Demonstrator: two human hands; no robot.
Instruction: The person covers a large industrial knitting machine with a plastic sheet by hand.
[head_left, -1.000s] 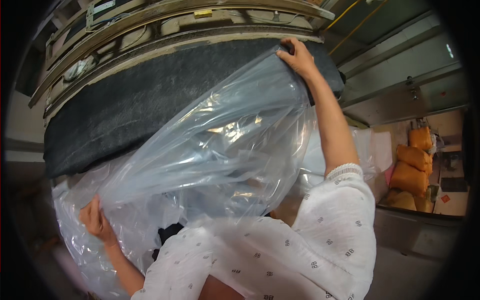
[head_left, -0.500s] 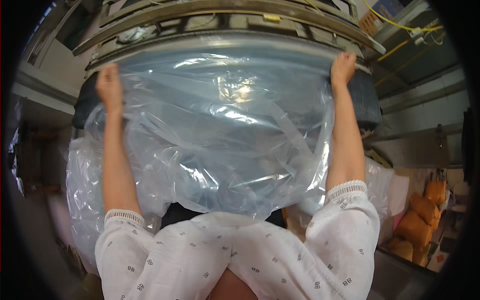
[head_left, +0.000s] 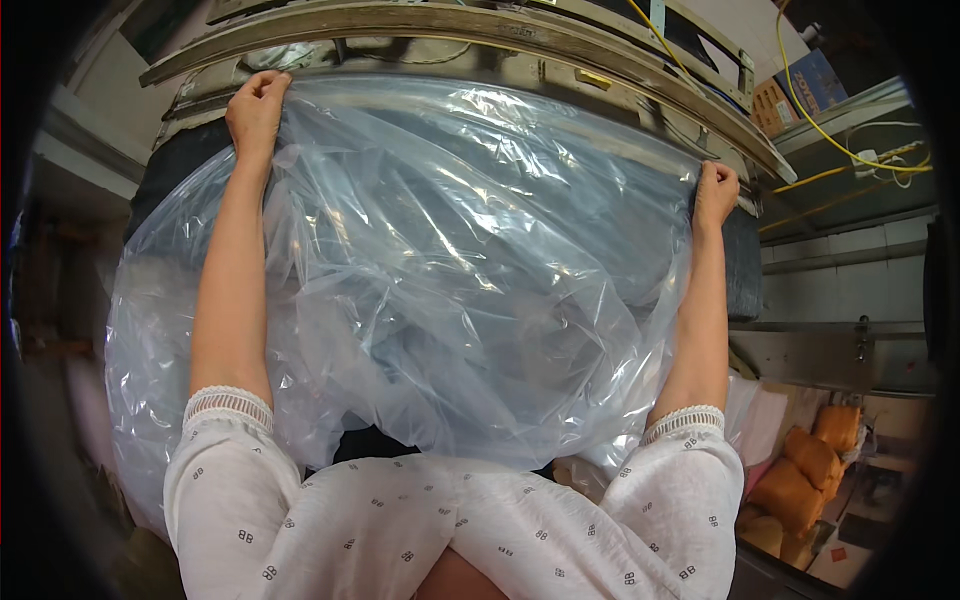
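A wide sheet of clear plastic film (head_left: pixel 470 260) is stretched between my two hands, its far edge pulled taut. My left hand (head_left: pixel 256 112) pinches the far left part of that edge. Lower and further right, my right hand (head_left: pixel 716 192) is closed on the film's far right corner. The film sags in shiny folds toward my body and spills down on the left. Under it shows a dark covered surface (head_left: pixel 742 262). Whether the film is one layer or a bag, I cannot tell.
Beyond the film runs a long wooden frame with slats (head_left: pixel 430 18). Yellow cables (head_left: pixel 815 110) hang at the far right, near a blue box (head_left: pixel 812 80). Orange bundles (head_left: pixel 800 470) are stacked low on the right. A metal rail (head_left: pixel 850 258) lines the right side.
My left hand has moved farther away and to the right; my right hand has come nearer and slightly right. The film's far edge now slants. Both hands keep their hold.
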